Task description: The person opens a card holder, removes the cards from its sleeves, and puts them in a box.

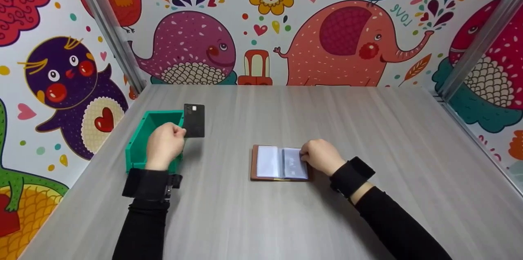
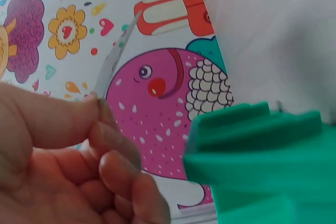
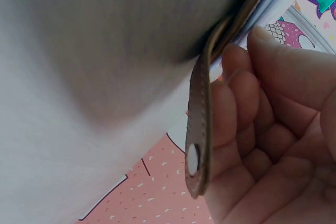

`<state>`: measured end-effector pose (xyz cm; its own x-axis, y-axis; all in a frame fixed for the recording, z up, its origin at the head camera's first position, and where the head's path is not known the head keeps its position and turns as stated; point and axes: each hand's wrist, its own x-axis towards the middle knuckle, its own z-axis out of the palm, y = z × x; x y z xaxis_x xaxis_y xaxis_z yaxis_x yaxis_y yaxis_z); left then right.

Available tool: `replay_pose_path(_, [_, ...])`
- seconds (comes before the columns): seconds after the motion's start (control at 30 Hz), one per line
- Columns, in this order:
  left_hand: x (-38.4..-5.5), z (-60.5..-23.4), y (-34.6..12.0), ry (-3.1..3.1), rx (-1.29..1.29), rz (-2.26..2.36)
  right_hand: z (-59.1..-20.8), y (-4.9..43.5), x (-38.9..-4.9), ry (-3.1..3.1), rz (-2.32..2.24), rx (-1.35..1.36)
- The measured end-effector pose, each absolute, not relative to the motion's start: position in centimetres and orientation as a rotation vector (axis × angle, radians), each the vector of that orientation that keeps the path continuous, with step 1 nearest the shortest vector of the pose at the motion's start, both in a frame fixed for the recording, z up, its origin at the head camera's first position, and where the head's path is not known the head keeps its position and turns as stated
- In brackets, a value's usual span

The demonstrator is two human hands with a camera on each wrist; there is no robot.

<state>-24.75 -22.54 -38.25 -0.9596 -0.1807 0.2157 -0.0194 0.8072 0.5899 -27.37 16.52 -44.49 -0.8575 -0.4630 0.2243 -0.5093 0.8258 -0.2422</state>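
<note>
Grey tabletop (image 1: 229,215) below; left fingers (image 1: 178,131) pinch a black card (image 1: 195,121) by its corner.

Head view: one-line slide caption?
Left hand holds a card near the bin; right hand grips the open wallet.

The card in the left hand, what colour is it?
The card is black or very dark grey, best seen in the head view.

two hands (image 1: 165,145) (image 1: 323,157), two black wristbands (image 1: 143,184) (image 1: 351,176), one loose black card (image 1: 194,123), one green bin (image 1: 163,117), one brown card holder (image 1: 268,162)
</note>
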Motion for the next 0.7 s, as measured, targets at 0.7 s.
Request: replay_pose_path(0.7, [-23.9,-38.4,-27.8,-2.689,0.452,-0.883,-44.4,16.5,-27.3,-2.881,0.448,0.732])
